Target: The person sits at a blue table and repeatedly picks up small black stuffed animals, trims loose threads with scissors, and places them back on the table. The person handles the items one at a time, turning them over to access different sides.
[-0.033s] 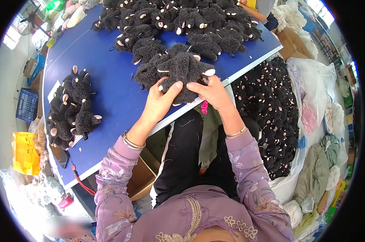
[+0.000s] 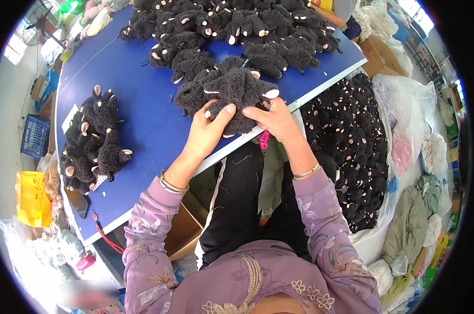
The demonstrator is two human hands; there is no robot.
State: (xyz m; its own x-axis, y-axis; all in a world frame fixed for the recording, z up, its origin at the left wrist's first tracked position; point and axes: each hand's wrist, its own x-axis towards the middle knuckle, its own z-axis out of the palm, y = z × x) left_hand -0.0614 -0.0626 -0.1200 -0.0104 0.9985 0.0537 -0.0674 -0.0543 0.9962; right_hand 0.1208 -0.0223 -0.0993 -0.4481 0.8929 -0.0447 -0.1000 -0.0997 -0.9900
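A fuzzy black plush toy (image 2: 241,86) with pale pink ears and feet is between my two hands at the table's near edge. My left hand (image 2: 212,125) grips its left side, thumb pressed on the plush. On the other side, my right hand (image 2: 273,119) grips it with the thumb pointing inward, close to the left thumb. The fingers beneath the toy are hidden. A small bright pink thing (image 2: 264,139) hangs below my right hand; its kind is unclear. Directly behind the held toy lie more black plush toys (image 2: 192,97), close against it.
Many similar toys (image 2: 232,23) cover the far part of the blue table (image 2: 148,112). A smaller heap (image 2: 93,138) lies at the left. Right of the table, a large bag (image 2: 347,152) is full of black plush pieces. An open cardboard box (image 2: 184,230) stands below the edge.
The pink thing below my right hand has shifted very slightly left. Both hands keep their hold on the plush toy.
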